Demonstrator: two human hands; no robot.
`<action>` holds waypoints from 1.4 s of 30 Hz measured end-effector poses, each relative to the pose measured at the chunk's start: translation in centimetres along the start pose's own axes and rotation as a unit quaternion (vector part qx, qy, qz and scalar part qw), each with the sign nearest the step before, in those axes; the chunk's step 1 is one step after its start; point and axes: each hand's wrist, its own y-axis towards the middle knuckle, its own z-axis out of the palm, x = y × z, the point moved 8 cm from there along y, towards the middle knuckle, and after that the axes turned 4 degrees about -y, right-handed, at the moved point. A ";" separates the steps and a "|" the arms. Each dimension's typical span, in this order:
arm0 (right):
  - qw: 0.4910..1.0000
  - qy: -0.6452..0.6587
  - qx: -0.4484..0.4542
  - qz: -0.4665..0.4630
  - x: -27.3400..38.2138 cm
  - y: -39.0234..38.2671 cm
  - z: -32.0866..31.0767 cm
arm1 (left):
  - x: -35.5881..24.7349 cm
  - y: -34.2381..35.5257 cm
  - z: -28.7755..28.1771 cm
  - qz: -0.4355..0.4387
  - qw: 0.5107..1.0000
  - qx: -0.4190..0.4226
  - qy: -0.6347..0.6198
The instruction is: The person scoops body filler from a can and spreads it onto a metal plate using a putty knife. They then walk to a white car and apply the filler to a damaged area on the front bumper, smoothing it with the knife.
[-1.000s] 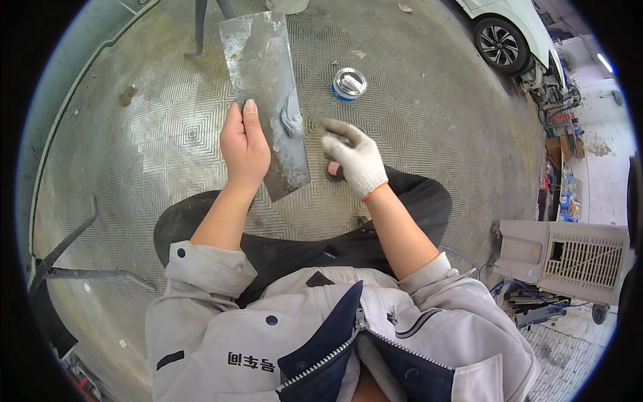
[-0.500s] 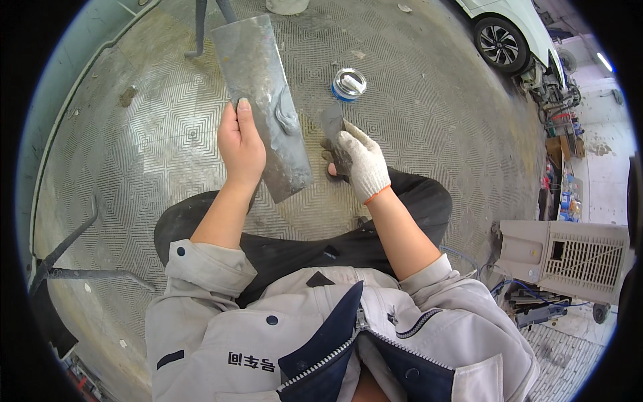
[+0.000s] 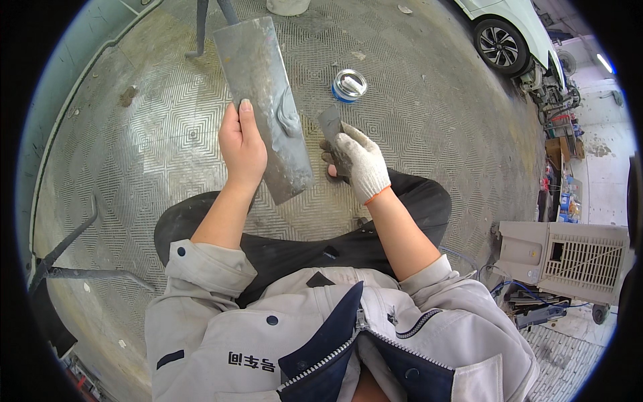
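Observation:
My bare left hand (image 3: 242,144) grips the left edge of a long grey metal mixing board (image 3: 251,63), thumb on top. A lump of grey putty (image 3: 288,115) is smeared along the board's right side. To the right, my right hand (image 3: 365,161), in a white knitted glove with an orange cuff, is closed around a dark putty knife (image 3: 331,127). Its blade points up and left, apart from the board. Beyond the right hand a round tin (image 3: 348,86) with a blue side stands on the floor, a small white tube-like thing on its lid.
Metal stand legs (image 3: 201,30) rise at the far left, with more stand legs (image 3: 94,271) at the near left. A white bucket (image 3: 288,5) is at the top. A white car (image 3: 516,30) is at the far right. A beige wheeled vented machine (image 3: 562,254) stands at right, near hoses.
The board has shifted very slightly to the right. The putty knife has tilted a little to the left; both hands keep their holds.

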 end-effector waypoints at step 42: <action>1.000 -0.016 -0.013 -0.001 0.2 -0.3 0.1 | 0.1 -0.3 0.3 -0.013 1.000 0.015 -0.015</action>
